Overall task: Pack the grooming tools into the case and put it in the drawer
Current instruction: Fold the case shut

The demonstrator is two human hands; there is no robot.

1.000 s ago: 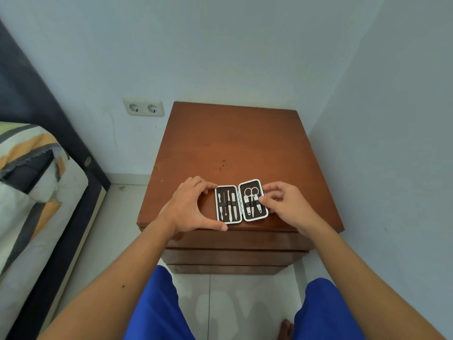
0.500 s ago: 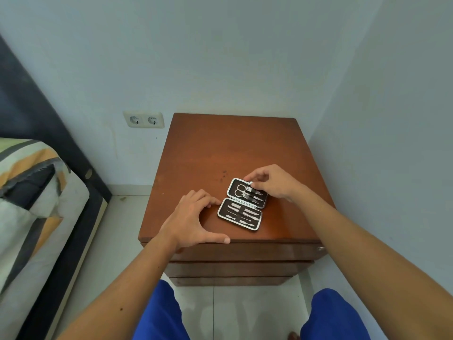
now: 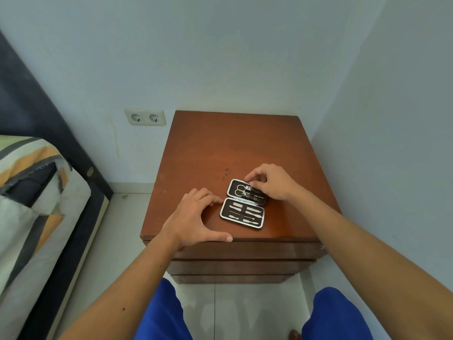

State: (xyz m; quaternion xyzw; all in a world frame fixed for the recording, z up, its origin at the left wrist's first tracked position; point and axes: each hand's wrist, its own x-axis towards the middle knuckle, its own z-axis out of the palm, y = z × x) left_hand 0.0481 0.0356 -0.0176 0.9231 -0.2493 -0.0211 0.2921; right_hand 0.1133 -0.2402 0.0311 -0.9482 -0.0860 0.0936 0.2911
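A small grooming case lies open on the brown wooden nightstand, near its front edge. Its near half holds several slim metal tools under straps. The far half holds small scissors and clippers. My right hand reaches over the far half, and its thumb and forefinger pinch the case's far rim. My left hand rests on the nightstand top just left of the case, thumb spread wide along the front edge, fingertips close to the case's left side. The drawer fronts below are closed.
A wall stands close on the nightstand's right and behind it, with a double socket to the left. A bed with striped bedding fills the left side. My blue-clad knees are below the drawers, over a tiled floor.
The case was turned a quarter turn, from halves side by side to one behind the other. My right hand moved to its far edge. My left hand stayed beside it.
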